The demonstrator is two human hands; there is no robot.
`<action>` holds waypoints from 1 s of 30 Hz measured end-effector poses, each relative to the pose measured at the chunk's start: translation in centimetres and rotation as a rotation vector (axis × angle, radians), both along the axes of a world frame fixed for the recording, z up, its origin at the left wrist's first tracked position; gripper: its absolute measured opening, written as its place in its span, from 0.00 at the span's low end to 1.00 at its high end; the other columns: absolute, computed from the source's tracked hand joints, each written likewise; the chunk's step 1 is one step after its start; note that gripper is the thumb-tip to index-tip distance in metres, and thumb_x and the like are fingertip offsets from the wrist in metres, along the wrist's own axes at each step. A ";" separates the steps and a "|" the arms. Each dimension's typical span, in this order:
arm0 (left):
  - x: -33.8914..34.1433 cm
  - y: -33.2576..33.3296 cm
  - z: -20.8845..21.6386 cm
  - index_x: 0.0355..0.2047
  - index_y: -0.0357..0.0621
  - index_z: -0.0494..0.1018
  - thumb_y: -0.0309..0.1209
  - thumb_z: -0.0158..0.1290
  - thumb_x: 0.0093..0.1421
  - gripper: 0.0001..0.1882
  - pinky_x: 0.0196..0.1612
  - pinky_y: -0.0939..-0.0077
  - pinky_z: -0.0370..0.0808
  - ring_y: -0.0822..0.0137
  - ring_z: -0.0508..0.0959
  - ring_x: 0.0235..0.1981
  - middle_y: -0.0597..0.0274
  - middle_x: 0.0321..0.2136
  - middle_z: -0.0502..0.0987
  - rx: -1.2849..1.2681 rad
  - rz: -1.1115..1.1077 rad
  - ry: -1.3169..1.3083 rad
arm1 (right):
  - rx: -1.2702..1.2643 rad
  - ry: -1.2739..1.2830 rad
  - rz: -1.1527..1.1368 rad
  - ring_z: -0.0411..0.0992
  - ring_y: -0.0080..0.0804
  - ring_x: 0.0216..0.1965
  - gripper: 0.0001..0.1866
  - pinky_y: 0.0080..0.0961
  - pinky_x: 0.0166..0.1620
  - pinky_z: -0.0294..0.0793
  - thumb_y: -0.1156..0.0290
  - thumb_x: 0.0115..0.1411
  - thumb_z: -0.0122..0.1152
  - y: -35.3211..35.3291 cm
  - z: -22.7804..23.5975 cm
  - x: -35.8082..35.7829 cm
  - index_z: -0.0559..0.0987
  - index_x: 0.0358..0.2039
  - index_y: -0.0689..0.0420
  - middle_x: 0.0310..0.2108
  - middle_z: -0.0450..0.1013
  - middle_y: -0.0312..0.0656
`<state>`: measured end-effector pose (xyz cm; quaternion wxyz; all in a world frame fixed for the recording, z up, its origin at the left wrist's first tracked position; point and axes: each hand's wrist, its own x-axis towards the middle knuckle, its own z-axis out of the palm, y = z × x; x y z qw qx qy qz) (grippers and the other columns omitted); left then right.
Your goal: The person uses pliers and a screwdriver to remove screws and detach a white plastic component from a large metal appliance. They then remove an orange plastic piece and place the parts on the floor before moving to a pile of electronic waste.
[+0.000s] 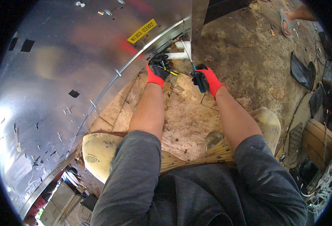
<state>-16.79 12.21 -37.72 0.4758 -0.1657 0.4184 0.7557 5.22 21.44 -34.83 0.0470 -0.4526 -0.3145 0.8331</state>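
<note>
Both my hands wear red gloves with black-coated palms and fingers. My right hand [208, 80] is wrapped round a screwdriver [200, 83] with a teal handle. Its thin shaft slants up and to the left, toward the rim of a large metal panel [109, 45]; whether the tip sits on a screw is too small to tell. Beside that rim, my left hand [157, 71] is closed with a pair of yellow-handled pliers [172, 72] in it, jaws partly hidden by the fingers. Just beyond the left fingers lies a white L-shaped piece [179, 55].
Small screws and black tape bits [74, 93] lie on the panel, which bears a yellow label [142, 31]. Flattened cardboard [183, 124] covers the floor before me. Another person's sandalled foot [285, 25] is at the far right. Scraps and a white strap tangle [330, 184] line the right side.
</note>
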 end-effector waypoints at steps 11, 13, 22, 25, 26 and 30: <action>0.9 3.4 -1.5 0.29 0.53 0.72 0.38 0.53 0.60 0.06 0.23 0.77 0.62 0.71 0.67 0.21 0.69 0.20 0.70 -0.077 -0.173 0.071 | 0.048 0.049 0.175 0.72 0.32 0.20 0.15 0.30 0.22 0.74 0.61 0.63 0.52 -1.6 2.4 -1.7 0.73 0.47 0.54 0.29 0.74 0.44; 0.6 3.7 -2.2 0.29 0.53 0.72 0.36 0.54 0.59 0.05 0.23 0.76 0.63 0.71 0.67 0.21 0.69 0.20 0.70 -0.106 -0.157 0.187 | 0.098 0.028 0.219 0.72 0.31 0.19 0.16 0.27 0.21 0.73 0.60 0.64 0.51 -1.5 2.9 -1.9 0.72 0.49 0.52 0.28 0.74 0.43; 1.3 5.0 -2.7 0.28 0.52 0.72 0.32 0.54 0.58 0.03 0.22 0.77 0.64 0.72 0.67 0.20 0.70 0.19 0.68 -0.016 -0.100 0.142 | 0.201 -0.035 0.243 0.71 0.25 0.19 0.18 0.23 0.21 0.70 0.61 0.65 0.48 -1.1 2.8 -1.3 0.71 0.53 0.51 0.29 0.76 0.40; 0.5 4.7 -3.1 0.27 0.52 0.72 0.32 0.54 0.57 0.03 0.23 0.77 0.64 0.72 0.67 0.20 0.70 0.19 0.67 0.033 -0.093 0.122 | 0.207 -0.024 0.261 0.70 0.25 0.17 0.17 0.23 0.19 0.68 0.61 0.64 0.48 -1.2 2.7 -1.7 0.71 0.52 0.50 0.27 0.75 0.39; 0.7 4.9 -2.9 0.27 0.52 0.72 0.32 0.54 0.57 0.03 0.23 0.76 0.64 0.71 0.66 0.20 0.70 0.19 0.67 0.053 -0.100 0.094 | 0.208 -0.031 0.262 0.69 0.25 0.17 0.16 0.22 0.18 0.67 0.61 0.64 0.48 -1.1 2.3 -1.5 0.71 0.52 0.49 0.26 0.74 0.39; 1.0 4.4 -2.4 0.27 0.52 0.72 0.32 0.53 0.57 0.02 0.24 0.74 0.65 0.70 0.67 0.21 0.70 0.19 0.67 -0.018 -0.121 0.049 | 0.210 -0.042 0.238 0.69 0.24 0.16 0.16 0.22 0.17 0.66 0.61 0.64 0.49 -1.1 1.3 -1.1 0.72 0.50 0.50 0.26 0.74 0.38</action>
